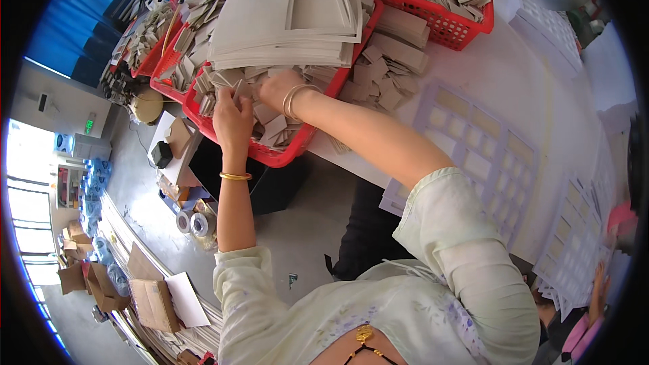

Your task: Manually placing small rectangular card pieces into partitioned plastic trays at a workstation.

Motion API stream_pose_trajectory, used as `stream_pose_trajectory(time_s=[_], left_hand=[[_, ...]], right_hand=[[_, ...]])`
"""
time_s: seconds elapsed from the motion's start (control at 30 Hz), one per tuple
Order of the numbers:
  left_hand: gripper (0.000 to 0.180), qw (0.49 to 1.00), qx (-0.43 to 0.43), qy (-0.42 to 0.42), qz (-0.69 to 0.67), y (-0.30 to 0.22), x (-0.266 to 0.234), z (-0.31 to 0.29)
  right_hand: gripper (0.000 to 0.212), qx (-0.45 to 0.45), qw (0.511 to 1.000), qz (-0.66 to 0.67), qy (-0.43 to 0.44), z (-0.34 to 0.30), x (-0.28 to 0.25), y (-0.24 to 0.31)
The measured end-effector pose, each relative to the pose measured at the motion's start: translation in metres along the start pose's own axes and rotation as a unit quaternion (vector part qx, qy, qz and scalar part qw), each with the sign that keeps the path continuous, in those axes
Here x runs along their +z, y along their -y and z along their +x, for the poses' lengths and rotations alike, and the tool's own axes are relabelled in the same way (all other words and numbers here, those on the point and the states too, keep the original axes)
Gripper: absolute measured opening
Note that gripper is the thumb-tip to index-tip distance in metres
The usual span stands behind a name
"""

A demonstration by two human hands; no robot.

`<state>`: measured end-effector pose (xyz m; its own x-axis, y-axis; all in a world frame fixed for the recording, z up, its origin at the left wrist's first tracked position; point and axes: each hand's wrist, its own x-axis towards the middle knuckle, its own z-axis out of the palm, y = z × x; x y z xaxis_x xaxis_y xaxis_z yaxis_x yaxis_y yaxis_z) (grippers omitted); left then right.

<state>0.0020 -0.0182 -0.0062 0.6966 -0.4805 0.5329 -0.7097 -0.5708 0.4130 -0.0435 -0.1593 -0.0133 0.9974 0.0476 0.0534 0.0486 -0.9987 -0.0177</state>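
Note:
Small grey cardboard pieces [274, 130] fill a red plastic basket [278, 160] in front of me. My left hand [232, 120] is over the basket's near left part, thumb and fingers closed on a small cardboard piece [242, 89]. Just to its right, my right hand [278, 91] reaches in among the pieces with curled fingers. What those fingers grip, if anything, is hidden. A stack of large grey-white cardboard sheets [253, 23], the top one with a rectangular recess, lies across the far part of the basket, just beyond both hands.
Another red basket [460, 37] of cardboard pieces stands far right, with loose pieces [389, 81] beside the near one. More filled baskets [169, 71] are at left. White sheets with cut-out windows [473, 155] lie on the white table [574, 128]. A person's hand [598, 294] shows at far right.

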Motion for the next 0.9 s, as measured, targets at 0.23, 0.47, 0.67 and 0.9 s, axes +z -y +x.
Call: stream_pose_trajectory(time_s=[0.23,0.47,0.67,0.9], left_hand=[[0.016,1.000,0.007,0.005,-0.006,-0.004,0.000,-0.001],[0.017,0.998,0.056,-0.007,0.022,0.001,0.002,0.002],[0.022,0.992,0.096,-0.005,0.086,0.024,0.009,0.004],[0.019,0.987,0.142,-0.064,0.024,-0.019,-0.002,-0.002]], right_hand=[[0.024,0.055,0.998,0.023,-0.010,-0.007,-0.001,-0.005],[0.014,-0.017,0.986,0.024,-0.164,-0.038,-0.021,-0.002],[0.009,0.037,0.814,0.309,-0.491,-0.175,0.002,-0.034],[0.012,0.435,0.763,0.342,-0.334,-0.397,0.045,-0.149]])
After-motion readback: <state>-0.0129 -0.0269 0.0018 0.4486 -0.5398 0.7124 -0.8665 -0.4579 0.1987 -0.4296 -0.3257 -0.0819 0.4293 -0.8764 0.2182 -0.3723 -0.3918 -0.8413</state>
